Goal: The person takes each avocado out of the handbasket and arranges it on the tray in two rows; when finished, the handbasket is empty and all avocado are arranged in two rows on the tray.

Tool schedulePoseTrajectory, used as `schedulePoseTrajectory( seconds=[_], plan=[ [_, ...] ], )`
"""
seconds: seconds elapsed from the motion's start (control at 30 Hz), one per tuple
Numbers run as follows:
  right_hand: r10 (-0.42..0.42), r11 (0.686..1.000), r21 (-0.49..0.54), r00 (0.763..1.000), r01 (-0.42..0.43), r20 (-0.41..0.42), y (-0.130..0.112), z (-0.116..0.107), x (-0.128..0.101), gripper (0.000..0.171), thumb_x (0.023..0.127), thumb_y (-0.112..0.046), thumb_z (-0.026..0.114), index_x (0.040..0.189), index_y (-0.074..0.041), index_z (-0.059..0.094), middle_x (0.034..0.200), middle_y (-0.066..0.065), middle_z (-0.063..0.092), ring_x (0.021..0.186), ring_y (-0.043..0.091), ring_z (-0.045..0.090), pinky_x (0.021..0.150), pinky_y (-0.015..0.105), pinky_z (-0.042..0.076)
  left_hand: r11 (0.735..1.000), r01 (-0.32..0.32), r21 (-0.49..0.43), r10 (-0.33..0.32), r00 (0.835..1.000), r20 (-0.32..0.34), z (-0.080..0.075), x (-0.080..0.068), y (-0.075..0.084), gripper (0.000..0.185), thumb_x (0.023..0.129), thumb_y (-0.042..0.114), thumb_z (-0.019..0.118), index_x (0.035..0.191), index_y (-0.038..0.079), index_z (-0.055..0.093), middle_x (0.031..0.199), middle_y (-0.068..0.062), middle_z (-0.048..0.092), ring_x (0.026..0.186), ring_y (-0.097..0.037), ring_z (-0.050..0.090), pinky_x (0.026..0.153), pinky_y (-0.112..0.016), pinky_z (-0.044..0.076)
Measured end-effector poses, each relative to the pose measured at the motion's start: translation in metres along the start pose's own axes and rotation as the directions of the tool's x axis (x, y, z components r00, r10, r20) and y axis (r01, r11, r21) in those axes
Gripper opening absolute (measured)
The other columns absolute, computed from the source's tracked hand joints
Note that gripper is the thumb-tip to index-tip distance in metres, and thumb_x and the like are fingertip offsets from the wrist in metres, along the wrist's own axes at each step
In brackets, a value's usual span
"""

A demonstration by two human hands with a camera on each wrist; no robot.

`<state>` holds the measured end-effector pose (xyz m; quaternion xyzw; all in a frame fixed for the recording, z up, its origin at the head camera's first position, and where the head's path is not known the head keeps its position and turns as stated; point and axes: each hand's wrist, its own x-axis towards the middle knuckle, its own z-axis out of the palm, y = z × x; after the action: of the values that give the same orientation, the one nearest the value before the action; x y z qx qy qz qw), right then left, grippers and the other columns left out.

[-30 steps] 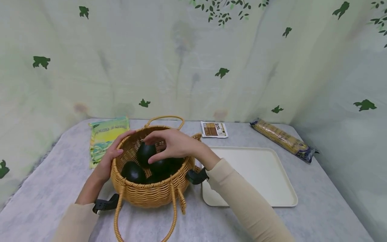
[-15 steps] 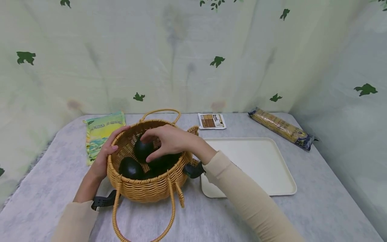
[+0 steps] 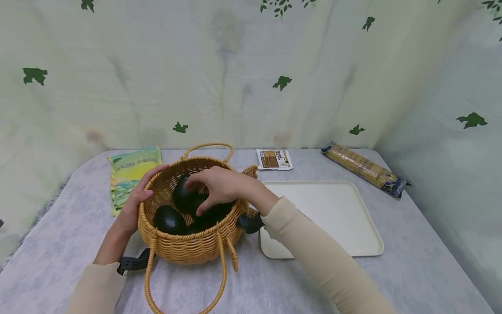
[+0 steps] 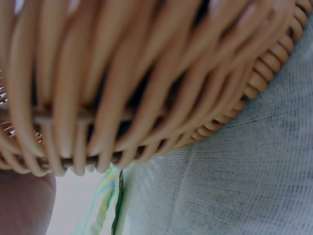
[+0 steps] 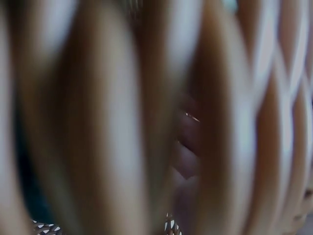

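A round wicker basket (image 3: 192, 248) holds several dark, glossy, egg-shaped fruits that look like avocados (image 3: 169, 219). My left hand (image 3: 135, 198) grips its left rim, thumb over the edge. Inside, my right hand (image 3: 225, 185) reaches in from the right, thumb and fingers spread in a wide curve. Its fingertips overlap one standing avocado (image 3: 181, 192); the thumb lies over another avocado (image 3: 215, 213). Woven wicker (image 4: 122, 88) fills most of the left wrist view. In the right wrist view, blurred wicker (image 5: 117, 122) covers most of that hand, leaving parts of fingers (image 5: 186, 156) showing through a gap.
A white rectangular tray (image 3: 325, 218) lies right of the basket, partly under the right forearm. Behind stand a small brown-and-white packet (image 3: 274, 159) and a long golden packet (image 3: 362, 168). A yellow-green bag (image 3: 131, 174) lies at left. One basket handle (image 3: 219, 288) hangs toward the front.
The head view has shifted slightly. Inside the basket, my right hand has moved a little right, its thumb sliding away from the standing avocado. My left hand stays on the rim.
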<state>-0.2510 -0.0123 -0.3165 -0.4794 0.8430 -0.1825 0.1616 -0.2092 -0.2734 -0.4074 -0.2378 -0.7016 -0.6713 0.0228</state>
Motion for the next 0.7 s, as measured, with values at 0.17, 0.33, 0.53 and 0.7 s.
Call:
schedulePoseTrajectory(
  seconds=[0.17, 0.33, 0.53, 0.7],
  plan=[
    [0.028, 0.998, -0.063, 0.999, -0.026, 0.037, -0.0022, 0.0018, 0.0039, 0.068, 0.084, -0.034, 0.086, 0.143, -0.014, 0.059, 0.141, -0.001, 0.063, 0.125, 0.015, 0.061, 0.103, 0.024, 0.045, 1.000, 0.012, 0.016, -0.012, 1.000, -0.008, -0.0020, -0.0015, 0.0005, 0.061, 0.100, 0.021, 0.032, 0.160, 0.011, 0.035, 0.158, 0.001, 0.038, 0.140, -0.020, 0.037, 0.101, -0.023, 0.046],
    [0.060, 0.989, -0.139, 0.993, -0.045, 0.103, -0.0051, 0.0032, 0.0064, 0.068, 0.086, -0.035, 0.085, 0.145, -0.016, 0.058, 0.146, 0.000, 0.059, 0.134, 0.016, 0.054, 0.111, 0.028, 0.041, 1.000, 0.002, 0.026, -0.002, 1.000, -0.018, -0.0018, -0.0024, 0.0004, 0.061, 0.100, 0.019, 0.031, 0.159, 0.009, 0.035, 0.157, 0.000, 0.039, 0.139, -0.020, 0.039, 0.101, -0.023, 0.047],
    [0.083, 0.983, -0.174, 0.988, -0.059, 0.134, -0.0093, 0.0037, 0.0093, 0.065, 0.085, -0.033, 0.086, 0.143, -0.017, 0.060, 0.144, 0.000, 0.060, 0.134, 0.017, 0.054, 0.111, 0.028, 0.041, 1.000, -0.008, 0.026, 0.009, 1.000, -0.008, -0.0033, -0.0037, 0.0016, 0.060, 0.101, 0.020, 0.030, 0.160, 0.009, 0.034, 0.157, 0.000, 0.039, 0.139, -0.022, 0.039, 0.100, -0.023, 0.048],
    [0.097, 0.976, -0.207, 0.984, -0.064, 0.153, -0.0094, 0.0044, 0.0100, 0.064, 0.085, -0.035, 0.085, 0.142, -0.017, 0.061, 0.143, -0.001, 0.060, 0.132, 0.015, 0.055, 0.110, 0.026, 0.041, 1.000, -0.014, 0.017, 0.014, 1.000, 0.002, -0.0025, -0.0037, 0.0017, 0.061, 0.100, 0.018, 0.029, 0.160, 0.009, 0.033, 0.157, 0.000, 0.038, 0.139, -0.021, 0.039, 0.100, -0.025, 0.048]
  ],
)
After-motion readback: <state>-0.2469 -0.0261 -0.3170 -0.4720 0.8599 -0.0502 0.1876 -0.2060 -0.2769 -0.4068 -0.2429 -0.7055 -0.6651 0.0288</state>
